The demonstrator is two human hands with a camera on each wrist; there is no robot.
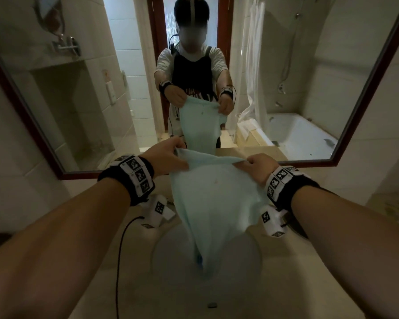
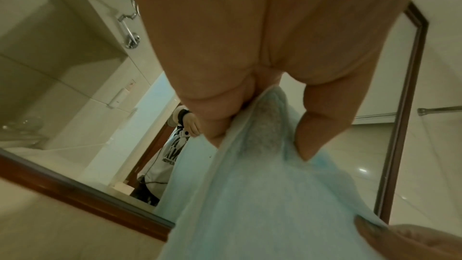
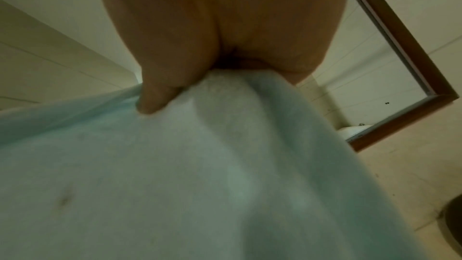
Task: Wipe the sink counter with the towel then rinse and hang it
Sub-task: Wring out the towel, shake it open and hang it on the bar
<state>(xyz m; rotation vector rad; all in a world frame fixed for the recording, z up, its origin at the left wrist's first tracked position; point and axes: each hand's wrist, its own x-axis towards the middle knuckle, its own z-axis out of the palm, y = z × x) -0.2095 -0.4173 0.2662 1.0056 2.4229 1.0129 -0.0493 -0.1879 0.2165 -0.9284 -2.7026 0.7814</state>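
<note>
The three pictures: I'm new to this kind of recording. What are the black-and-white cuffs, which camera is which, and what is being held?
No robot here: a person stands at a bathroom sink facing a mirror. The large picture comes from a head camera; the mirror reflects the person. The patterned cuffs are wrist bands carrying a small camera each, which give the two close-ups. The left hand and right hand each pinch a top corner of a light blue towel, spread between them and hanging over the basin. The beige counter lies around the sink.
</note>
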